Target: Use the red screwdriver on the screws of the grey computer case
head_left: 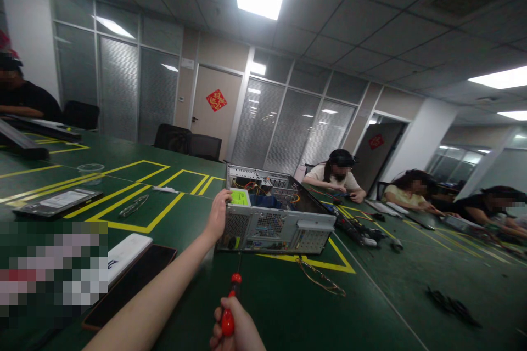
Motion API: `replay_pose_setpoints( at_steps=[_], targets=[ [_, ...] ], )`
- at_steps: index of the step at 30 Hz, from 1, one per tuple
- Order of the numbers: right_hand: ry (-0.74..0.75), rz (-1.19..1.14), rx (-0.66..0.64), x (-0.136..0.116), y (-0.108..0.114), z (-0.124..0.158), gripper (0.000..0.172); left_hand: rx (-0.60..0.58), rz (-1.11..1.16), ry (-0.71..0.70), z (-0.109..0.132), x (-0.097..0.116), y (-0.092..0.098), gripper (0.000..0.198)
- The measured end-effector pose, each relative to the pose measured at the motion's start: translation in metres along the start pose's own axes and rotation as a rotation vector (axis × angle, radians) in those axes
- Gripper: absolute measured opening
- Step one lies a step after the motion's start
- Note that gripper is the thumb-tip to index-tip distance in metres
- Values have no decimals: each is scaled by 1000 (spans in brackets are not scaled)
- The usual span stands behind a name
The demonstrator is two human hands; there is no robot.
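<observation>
An open computer case (284, 225) lies on its side on the green table, its rear panel facing me. Inside it, cables and a power supply with a bright green label (240, 197) show. My left hand (218, 215) grips the case's left corner beside that label, its fingertips partly hidden. My right hand (236, 326) is wrapped round the red handle of a screwdriver (236, 279). The thin shaft points away from me, up toward the lower edge of the rear panel; whether the tip touches it I cannot tell.
On the left lie a hard drive (61, 201), a dark phone (135, 285), a white bar-shaped device (127, 258) and a clear plastic cup (90, 173). Loose cables (323, 277) sit before the case; black cables (453, 307) lie right. Several other people work around the table.
</observation>
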State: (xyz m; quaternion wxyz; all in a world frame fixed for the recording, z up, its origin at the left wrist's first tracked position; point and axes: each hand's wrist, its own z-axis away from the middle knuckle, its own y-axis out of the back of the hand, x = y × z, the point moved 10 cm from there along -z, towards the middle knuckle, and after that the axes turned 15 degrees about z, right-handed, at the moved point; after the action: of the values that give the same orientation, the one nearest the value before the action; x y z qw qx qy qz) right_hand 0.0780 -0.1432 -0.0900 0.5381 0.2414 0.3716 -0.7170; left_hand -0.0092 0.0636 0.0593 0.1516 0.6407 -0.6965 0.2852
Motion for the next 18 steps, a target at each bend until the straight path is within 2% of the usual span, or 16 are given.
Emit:
replay_pose_setpoints(
  at_steps=[9,18],
  targets=[
    [-5,-20,-11,0,-2,2,32,-2,-2,6,0,4,-1,51],
    [73,15,-22,-11,5,1,45,-8,2,19,0,1,0,49]
  ],
)
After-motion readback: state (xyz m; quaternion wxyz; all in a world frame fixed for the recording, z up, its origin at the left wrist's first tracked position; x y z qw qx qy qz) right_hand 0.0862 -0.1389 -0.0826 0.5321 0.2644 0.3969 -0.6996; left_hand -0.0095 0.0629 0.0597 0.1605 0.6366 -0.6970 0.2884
